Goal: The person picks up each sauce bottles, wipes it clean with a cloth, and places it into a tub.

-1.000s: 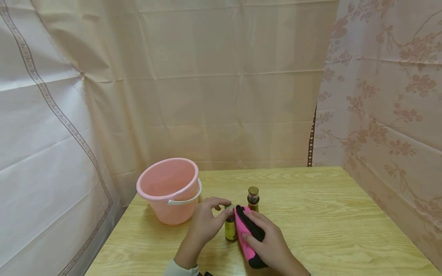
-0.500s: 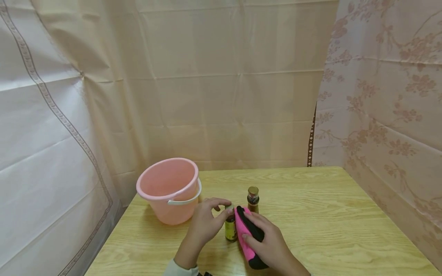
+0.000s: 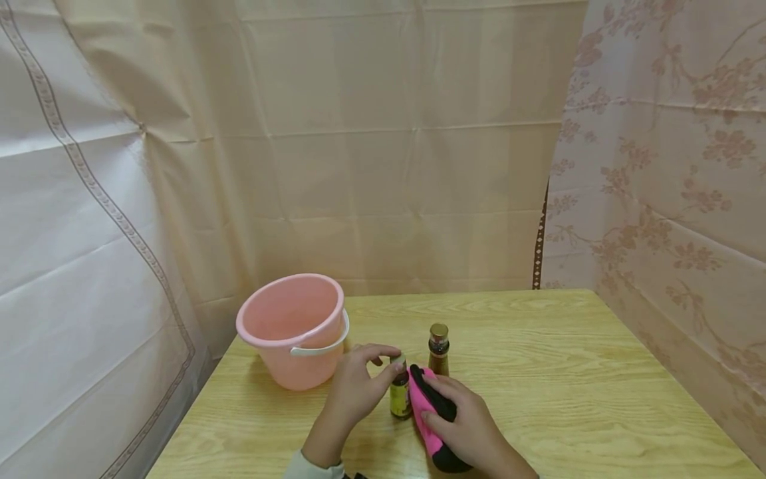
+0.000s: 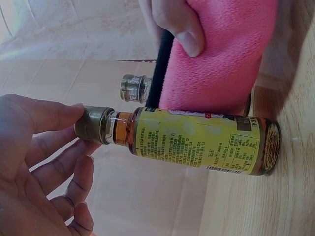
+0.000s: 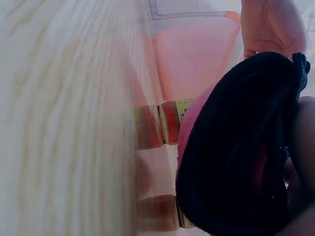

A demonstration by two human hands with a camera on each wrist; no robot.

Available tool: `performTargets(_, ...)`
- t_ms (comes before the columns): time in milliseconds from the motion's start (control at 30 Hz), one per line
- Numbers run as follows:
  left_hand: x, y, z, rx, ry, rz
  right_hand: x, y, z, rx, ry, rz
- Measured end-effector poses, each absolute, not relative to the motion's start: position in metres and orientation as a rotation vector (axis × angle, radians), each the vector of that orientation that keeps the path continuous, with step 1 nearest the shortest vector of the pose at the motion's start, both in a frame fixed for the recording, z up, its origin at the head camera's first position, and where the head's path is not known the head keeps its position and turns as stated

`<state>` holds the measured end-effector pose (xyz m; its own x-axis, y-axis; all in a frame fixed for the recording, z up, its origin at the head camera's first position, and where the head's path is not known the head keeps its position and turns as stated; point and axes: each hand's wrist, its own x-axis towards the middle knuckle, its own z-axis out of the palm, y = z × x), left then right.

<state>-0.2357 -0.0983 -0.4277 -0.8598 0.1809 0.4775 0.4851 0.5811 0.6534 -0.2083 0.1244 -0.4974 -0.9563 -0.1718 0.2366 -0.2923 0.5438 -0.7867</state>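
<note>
My left hand (image 3: 357, 386) pinches the metal cap (image 4: 92, 124) of a small glass bottle (image 3: 399, 400) between thumb and fingers. The bottle stands upright on the table, with amber liquid in its neck and a yellow printed label (image 4: 197, 140). In my right hand (image 3: 469, 426) is a folded, fleecy pink cloth (image 4: 221, 59) with black edging, gripped with the thumb over its pink face. Its pink side lies right against the bottle's side in the left wrist view. Close up in the right wrist view, the cloth's black part (image 5: 236, 157) hides much of the bottle.
Just behind the cloth stands a second bottle (image 3: 439, 346) with a gold cap, its lower part covered. A pink bucket (image 3: 293, 369) with a white handle (image 3: 320, 348) is left of my hands. The wooden table (image 3: 562, 386) ends at hanging curtains (image 3: 389, 166) at the back.
My right hand and the cloth have slid slightly down and toward me along the bottle, showing more of the second bottle. The left hand and the held bottle have stayed put.
</note>
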Motion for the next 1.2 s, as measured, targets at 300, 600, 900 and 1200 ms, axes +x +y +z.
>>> performTargets(300,-0.2352,-0.0995,-0.4225,-0.537,-2.476,-1.188,-0.2109,0.1263,-0.4998,0.422,-2.721,1.325)
performTargets(600,-0.2356,-0.0992,-0.4219,-0.501,-2.493,-1.145,-0.211,0.1273,-0.5005,0.455,-2.743,1.289)
performTargets(900,-0.2365,-0.0968,-0.4239,-0.474,-2.52,-1.066,-0.2116,0.1269,-0.5009,0.441,-2.749,1.277)
performTargets(1200,-0.2352,-0.0975,-0.4198,-0.47,-2.55,-1.072,-0.2086,0.1244,-0.4973,0.421,-2.691,1.354)
